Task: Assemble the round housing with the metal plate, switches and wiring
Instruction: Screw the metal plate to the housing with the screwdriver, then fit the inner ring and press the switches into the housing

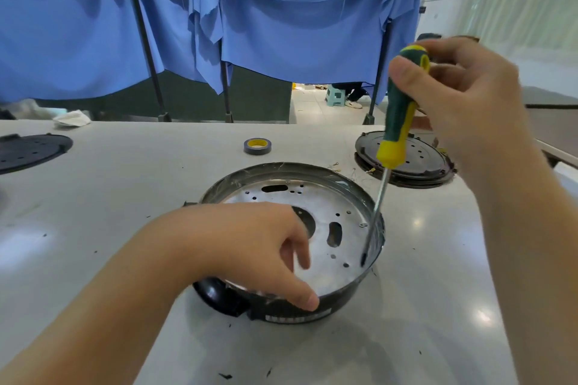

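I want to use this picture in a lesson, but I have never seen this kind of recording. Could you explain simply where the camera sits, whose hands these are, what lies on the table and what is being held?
There is no machine here. The single picture comes from a camera worn on a person's head, looking forward and down at their own two bare hands.

On the pale table stands a round housing with a shiny metal plate, full of holes, lying inside it. The left hand rests on the housing's near rim, thumb outside and fingers over the plate. The right hand grips a green and yellow screwdriver, its tip down near the plate's right edge.

Farther back lie a roll of tape and two dark round discs. Blue cloth hangs behind.
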`<state>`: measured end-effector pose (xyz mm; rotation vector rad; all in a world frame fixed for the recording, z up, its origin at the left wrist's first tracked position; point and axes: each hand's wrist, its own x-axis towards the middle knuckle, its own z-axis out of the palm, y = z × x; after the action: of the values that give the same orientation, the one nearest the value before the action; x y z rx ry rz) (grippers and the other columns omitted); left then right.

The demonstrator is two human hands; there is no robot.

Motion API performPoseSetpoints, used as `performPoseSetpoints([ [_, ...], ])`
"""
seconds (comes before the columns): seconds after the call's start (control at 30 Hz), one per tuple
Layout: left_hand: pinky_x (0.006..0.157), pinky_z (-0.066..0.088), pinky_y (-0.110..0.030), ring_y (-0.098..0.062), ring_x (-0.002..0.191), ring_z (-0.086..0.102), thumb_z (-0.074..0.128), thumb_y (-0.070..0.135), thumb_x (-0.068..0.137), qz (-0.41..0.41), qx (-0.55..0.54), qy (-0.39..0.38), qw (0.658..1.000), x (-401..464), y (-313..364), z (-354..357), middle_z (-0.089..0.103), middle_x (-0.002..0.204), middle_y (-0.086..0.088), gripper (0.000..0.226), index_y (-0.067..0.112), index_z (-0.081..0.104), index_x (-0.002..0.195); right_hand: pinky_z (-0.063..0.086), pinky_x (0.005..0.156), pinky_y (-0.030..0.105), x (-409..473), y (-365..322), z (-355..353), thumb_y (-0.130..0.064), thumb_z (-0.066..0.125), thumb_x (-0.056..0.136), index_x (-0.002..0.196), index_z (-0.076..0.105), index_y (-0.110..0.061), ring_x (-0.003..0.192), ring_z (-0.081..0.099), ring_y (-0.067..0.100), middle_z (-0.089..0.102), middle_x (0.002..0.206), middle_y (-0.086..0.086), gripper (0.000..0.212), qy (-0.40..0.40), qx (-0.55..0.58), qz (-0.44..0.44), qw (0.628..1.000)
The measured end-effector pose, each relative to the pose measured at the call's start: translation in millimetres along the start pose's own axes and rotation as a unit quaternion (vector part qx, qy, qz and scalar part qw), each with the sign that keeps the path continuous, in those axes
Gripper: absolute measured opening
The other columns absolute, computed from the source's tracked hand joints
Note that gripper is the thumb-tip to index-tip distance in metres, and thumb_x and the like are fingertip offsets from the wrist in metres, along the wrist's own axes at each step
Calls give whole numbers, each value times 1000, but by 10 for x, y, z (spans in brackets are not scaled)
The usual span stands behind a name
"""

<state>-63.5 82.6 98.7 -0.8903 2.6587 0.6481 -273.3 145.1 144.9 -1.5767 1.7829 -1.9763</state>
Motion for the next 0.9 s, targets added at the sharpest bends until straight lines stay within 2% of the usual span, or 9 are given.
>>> performPoseSetpoints([
  [0.1, 78, 47, -21, 8, 91, 54, 62, 76, 67, 44, 4, 72, 996, 80, 123, 142, 55, 101, 29, 56, 51, 48, 115, 60, 74, 39, 88, 186, -64, -39, 69, 86, 111, 64, -24, 88, 70, 15, 70, 94, 1, 30, -11, -49, 20, 999],
  [0.17, 74, 41, -18, 5, 92, 49, 60, 74, 72, 71, 29, 100, 992, 134, 227, 276, 49, 109, 26, 59, 48, 43, 122, 59, 74, 35, 126, 304, -92, -42, 68, 86, 112, 65, -26, 86, 69, 8, 70, 93, -4, 31, -29, -96, 28, 995],
  [0.23, 79, 44, -25, -6, 99, 51, 60, 63, 81, 100, 80, 131, 983, 190, 324, 398, 49, 113, 17, 50, 35, 50, 121, 54, 67, 24, 143, 448, -93, -44, 66, 86, 114, 64, -29, 76, 67, 1, 67, 89, -10, 32, -51, -150, 51, 986],
  [0.33, 84, 47, -37, -21, 102, 53, 56, 39, 92, 122, 137, 164, 969, 219, 400, 472, 49, 109, 3, 28, 18, 58, 110, 45, 62, 24, 141, 733, -33, -46, 63, 88, 111, 64, -26, 82, 64, 12, 68, 93, 0, 30, -107, -233, 115, 960],
  [0.4, 82, 48, -39, -24, 100, 53, 52, 30, 93, 121, 139, 171, 968, 213, 408, 472, 50, 107, 1, 21, 16, 58, 107, 50, 62, 30, 109, 913, 22, -44, 62, 89, 104, 66, -19, 84, 64, 19, 69, 94, 7, 30, -141, -281, 156, 937],
  [0.5, 82, 47, -40, -25, 99, 53, 50, 25, 94, 119, 146, 168, 968, 200, 411, 465, 51, 106, 0, 15, 15, 56, 103, 56, 80, 47, 65, 1173, 69, -42, 64, 88, 100, 69, -12, 86, 66, 26, 71, 94, 12, 32, -163, -312, 211, 912],
  [0.6, 80, 45, -37, -26, 98, 53, 49, 22, 94, 118, 156, 168, 966, 206, 429, 470, 50, 104, -1, 11, 14, 54, 100, 57, 80, 46, 17, 1369, 95, -43, 66, 86, 101, 69, -5, 74, 64, 28, 69, 84, 13, 41, -176, -335, 264, 887],
  [0.7, 80, 43, -35, -26, 99, 52, 48, 22, 95, 116, 165, 169, 965, 212, 430, 467, 51, 107, -2, 14, 14, 54, 104, 57, 80, 45, -61, 1491, 150, -43, 70, 82, 105, 67, -5, 82, 65, 28, 70, 91, 14, 45, -188, -359, 284, 869],
  [0.9, 80, 42, -33, -24, 100, 52, 49, 26, 95, 125, 157, 176, 964, 212, 401, 469, 52, 107, 0, 15, 15, 54, 104, 56, 80, 41, -99, 1535, 208, -44, 71, 79, 102, 64, -12, 78, 65, 23, 63, 77, 2, 40, -197, -400, 286, 848],
])
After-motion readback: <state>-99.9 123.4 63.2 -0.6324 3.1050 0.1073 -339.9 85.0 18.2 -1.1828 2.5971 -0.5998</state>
